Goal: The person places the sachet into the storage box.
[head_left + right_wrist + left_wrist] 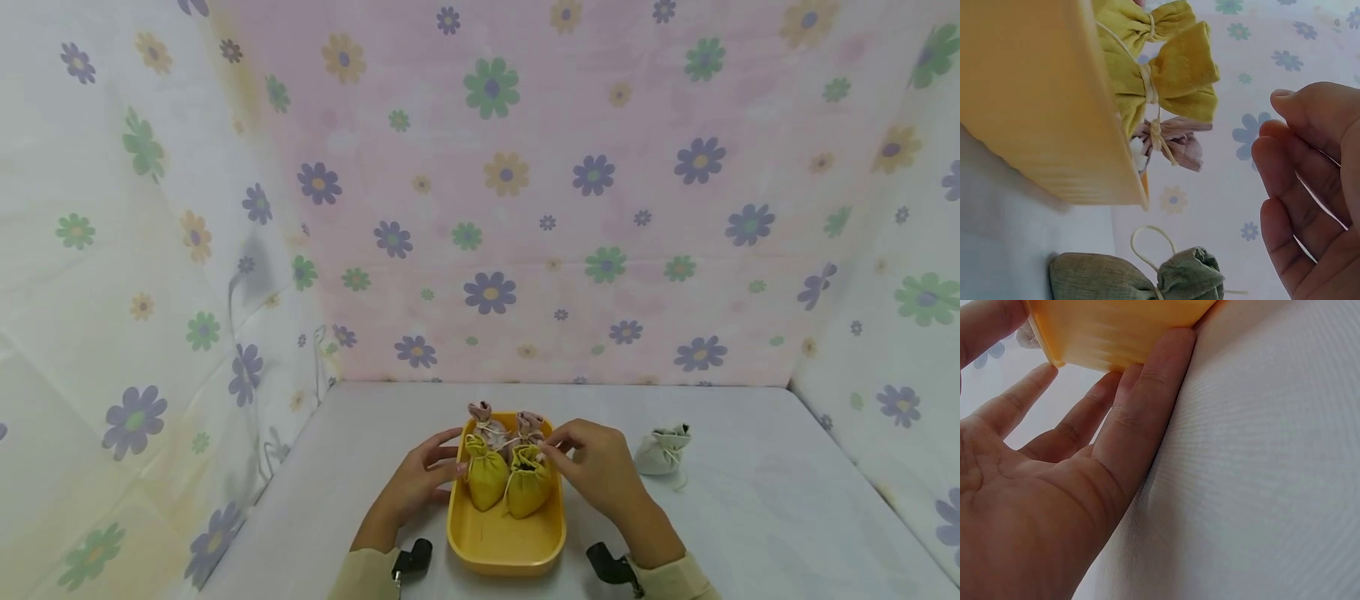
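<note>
The head view shows a yellow box (506,542) a little left of midway between the tabletop's (765,500) side edges, its far end near the far edge. Two yellow pouches (487,483) stand inside ahead of two pinkish pouches (492,431), all bunched toward the far end, so they probably prop one another up. The left hand (415,482) grasps nothing; its extended fingers rest against the box's left wall, likely to steady it. The right hand (600,467) hangs over the right wall, loosely curved; the right wrist view shows its fingertips apart from the tied necks, so it is released. Cords (1149,84) cinch those necks, presumably keeping the contents in. A greyish-green pouch (660,456) stands outside, toward the tabletop's far right corner, its weighted-looking base apparently holding it upright.
</note>
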The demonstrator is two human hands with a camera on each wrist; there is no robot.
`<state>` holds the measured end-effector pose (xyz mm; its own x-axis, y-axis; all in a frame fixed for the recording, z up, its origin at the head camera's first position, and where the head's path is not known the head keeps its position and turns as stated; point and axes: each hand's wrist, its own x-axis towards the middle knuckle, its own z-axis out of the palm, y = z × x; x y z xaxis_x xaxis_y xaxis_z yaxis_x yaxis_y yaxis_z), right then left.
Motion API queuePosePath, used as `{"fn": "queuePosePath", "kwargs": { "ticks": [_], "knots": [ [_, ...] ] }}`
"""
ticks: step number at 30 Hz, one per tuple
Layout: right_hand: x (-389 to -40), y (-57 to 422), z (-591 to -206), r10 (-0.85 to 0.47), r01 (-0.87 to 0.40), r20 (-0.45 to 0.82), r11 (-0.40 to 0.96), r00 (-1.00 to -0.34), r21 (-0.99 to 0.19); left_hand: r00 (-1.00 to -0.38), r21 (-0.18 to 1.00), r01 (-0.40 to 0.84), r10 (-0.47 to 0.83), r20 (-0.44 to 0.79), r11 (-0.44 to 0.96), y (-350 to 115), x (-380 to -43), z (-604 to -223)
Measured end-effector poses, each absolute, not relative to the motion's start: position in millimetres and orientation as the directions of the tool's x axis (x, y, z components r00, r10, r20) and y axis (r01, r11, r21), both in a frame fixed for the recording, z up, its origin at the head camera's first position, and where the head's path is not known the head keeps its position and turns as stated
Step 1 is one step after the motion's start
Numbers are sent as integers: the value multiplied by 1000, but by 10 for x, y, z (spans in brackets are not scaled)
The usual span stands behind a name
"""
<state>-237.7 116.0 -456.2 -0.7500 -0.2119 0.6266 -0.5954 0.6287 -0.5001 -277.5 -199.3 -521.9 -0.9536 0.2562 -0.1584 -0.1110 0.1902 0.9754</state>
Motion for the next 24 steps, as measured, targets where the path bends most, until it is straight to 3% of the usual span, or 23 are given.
{"fn": "queuePosePath", "kwargs": {
  "ticks": [12,24],
  "knots": [
    [-2441,1375,-4507,-118,-596,734,675,-669,-435,-956,975,-108,247,-156,195,-1993,-2778,-5235],
    [-2495,1574,-4537,-12,-424,581,696,-814,-580,-958,973,-97,246,-148,207,-1999,-2786,-5250]
  ]
}}
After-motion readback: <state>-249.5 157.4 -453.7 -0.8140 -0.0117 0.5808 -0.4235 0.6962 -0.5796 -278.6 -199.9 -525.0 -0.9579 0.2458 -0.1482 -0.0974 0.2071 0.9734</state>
